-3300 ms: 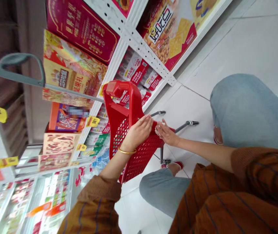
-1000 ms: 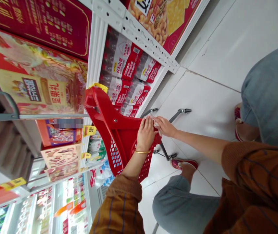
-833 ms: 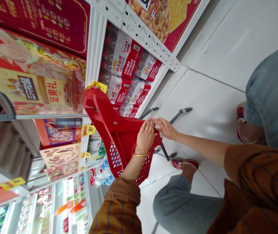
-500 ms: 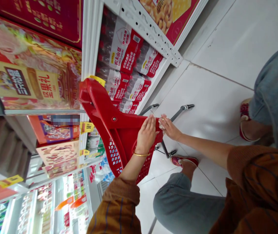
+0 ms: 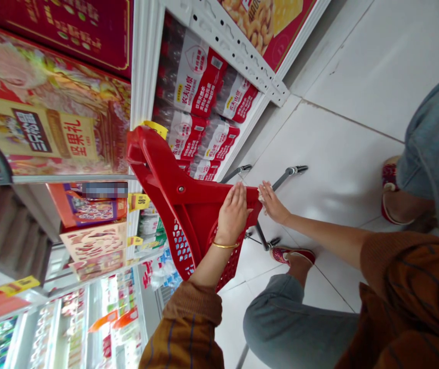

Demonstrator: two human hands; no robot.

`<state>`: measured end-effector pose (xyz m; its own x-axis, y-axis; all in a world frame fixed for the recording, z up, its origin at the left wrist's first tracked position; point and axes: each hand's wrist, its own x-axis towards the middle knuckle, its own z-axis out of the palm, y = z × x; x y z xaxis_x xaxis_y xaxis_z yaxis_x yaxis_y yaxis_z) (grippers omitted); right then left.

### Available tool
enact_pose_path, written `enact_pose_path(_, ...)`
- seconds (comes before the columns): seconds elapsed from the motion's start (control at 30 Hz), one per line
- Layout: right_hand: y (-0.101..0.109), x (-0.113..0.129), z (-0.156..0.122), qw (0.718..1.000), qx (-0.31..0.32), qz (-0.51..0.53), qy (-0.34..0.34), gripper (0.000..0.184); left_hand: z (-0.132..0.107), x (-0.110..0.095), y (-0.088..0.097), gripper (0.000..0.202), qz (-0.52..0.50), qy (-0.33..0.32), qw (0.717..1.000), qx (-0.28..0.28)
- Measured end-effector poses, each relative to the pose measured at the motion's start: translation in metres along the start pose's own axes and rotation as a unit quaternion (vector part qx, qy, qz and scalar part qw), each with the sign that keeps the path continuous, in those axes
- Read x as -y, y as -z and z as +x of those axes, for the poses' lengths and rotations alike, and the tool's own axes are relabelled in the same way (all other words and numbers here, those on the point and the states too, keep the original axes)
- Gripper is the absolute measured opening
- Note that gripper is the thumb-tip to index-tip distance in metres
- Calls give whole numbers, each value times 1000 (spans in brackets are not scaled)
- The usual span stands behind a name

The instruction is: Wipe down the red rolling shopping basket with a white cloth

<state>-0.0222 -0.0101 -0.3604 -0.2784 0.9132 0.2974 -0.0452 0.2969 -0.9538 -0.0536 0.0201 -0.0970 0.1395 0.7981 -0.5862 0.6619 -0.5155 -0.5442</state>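
Observation:
A red plastic shopping basket (image 5: 194, 205) with a perforated mesh wall stands tilted on metal wheel legs, seen sideways in the head view. My left hand (image 5: 234, 214), with a gold bangle (image 5: 225, 245) on the wrist, lies flat against its solid red side. At the basket's far corner sits a small white scrap (image 5: 260, 195), pinched by the fingertips of my right hand (image 5: 272, 204). A grey telescopic pull handle (image 5: 69, 178) runs from the basket toward the shelves. The basket's inside is mostly hidden.
Shelves of shrink-wrapped bottled water (image 5: 192, 87) and boxed nut gift sets (image 5: 42, 118) with yellow price tags (image 5: 138, 202) stand beside the basket. White floor tiles (image 5: 350, 123) lie on the other side. My jeans-clad knees (image 5: 431, 143) and red shoe (image 5: 292, 255) are close by.
The view and basket have turned since the oldest frame. In the last half second, my right hand has shifted toward the basket's corner, and less of the white scrap shows.

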Motion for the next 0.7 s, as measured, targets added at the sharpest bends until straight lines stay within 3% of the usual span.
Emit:
enact_pose_path(0.27,0,42,27,998,-36,9,50,62,-1,8,3,70,-16,-2,1000,4)
enact_pose_path(0.53,-1,66,52,994,-52,21,91,65,-3,13,3,66,1,1,1000,6)
enact_pose_path(0.7,-6,75,60,995,-33,22,94,64,-15,26,11,66,3,53,998,-19)
